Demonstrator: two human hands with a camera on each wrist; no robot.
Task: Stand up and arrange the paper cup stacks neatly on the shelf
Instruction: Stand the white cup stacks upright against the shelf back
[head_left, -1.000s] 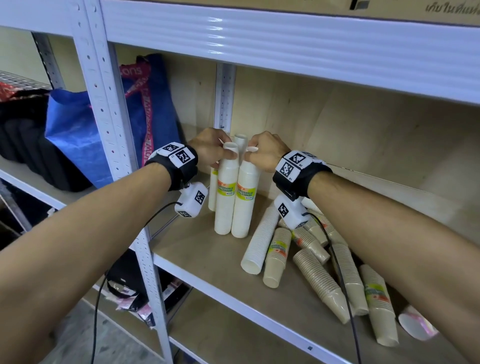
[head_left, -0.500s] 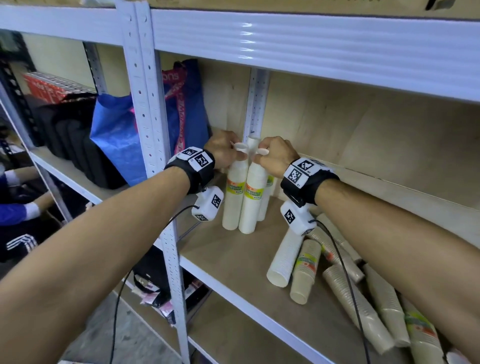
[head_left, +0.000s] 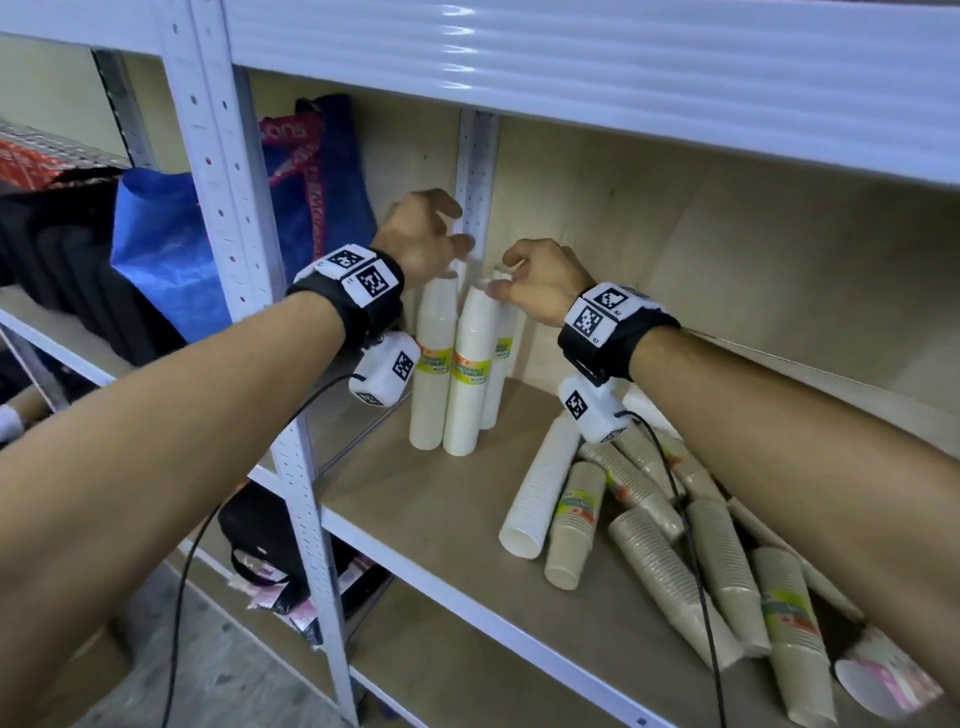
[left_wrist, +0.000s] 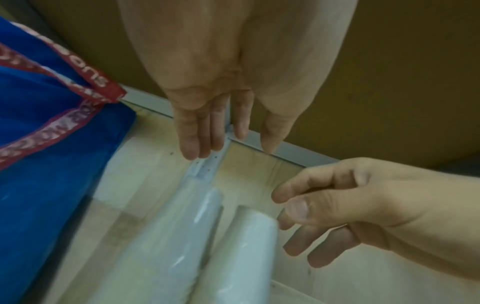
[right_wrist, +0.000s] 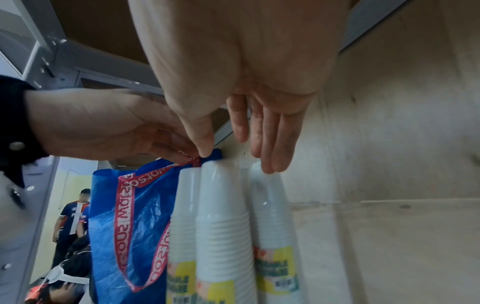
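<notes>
Three white paper cup stacks stand upright and close together in the shelf's back left corner: left stack (head_left: 434, 364), middle stack (head_left: 470, 374), rear stack (head_left: 496, 374). My left hand (head_left: 447, 228) hovers just above them, fingers straight, holding nothing (left_wrist: 207, 131). My right hand (head_left: 511, 275) is at their tops; its straight fingertips (right_wrist: 267, 166) touch the rear stack (right_wrist: 272, 216), thumb by the middle stack (right_wrist: 221, 216). One white stack (head_left: 540, 493) and several brown stacks (head_left: 670, 582) lie toppled to the right, under my right forearm.
A blue bag (head_left: 171, 260) sits beyond the white upright post (head_left: 249, 312) on the left. The upper shelf beam (head_left: 571, 67) is close overhead. Bare shelf board (head_left: 441, 509) shows in front of the standing stacks. A pink-and-white stack (head_left: 883, 675) lies far right.
Both hands have let go of the stack tops they were gripping. The left hand has lifted up and opened; the right hand has opened with fingertips still at the tops.
</notes>
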